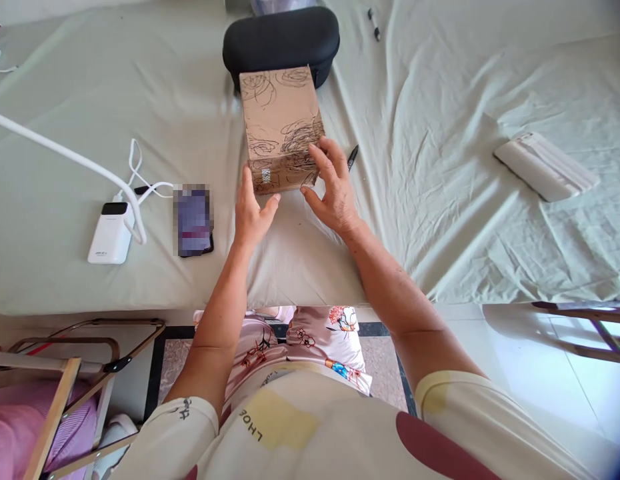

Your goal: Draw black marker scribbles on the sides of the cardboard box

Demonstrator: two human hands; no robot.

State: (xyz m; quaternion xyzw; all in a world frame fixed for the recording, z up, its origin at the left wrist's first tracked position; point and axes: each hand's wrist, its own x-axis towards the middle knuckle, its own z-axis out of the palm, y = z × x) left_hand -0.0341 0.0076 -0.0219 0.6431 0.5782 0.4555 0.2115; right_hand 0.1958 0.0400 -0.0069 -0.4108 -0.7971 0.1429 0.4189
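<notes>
A brown cardboard box (280, 110) with black scribbled loops lies on the cloth-covered table in front of me. A small white label shows on its near side. My left hand (253, 212) rests against the box's left near edge, fingers along the side and thumb held out in front. Around the right near corner curl the fingers of my right hand (335, 187), its thumb low at the front. Between them the two hands hold the box. Its far end meets a black zippered case (280, 40). A black marker (353, 157) lies just right of my right hand.
To the left are a white power bank (111, 232) with a cable and a phone (194, 221) with a blurred screen. A white flexible arm (65, 150) reaches in above them. At right lies a pale tissue pack (546, 167); a pen (374, 25) lies farther back.
</notes>
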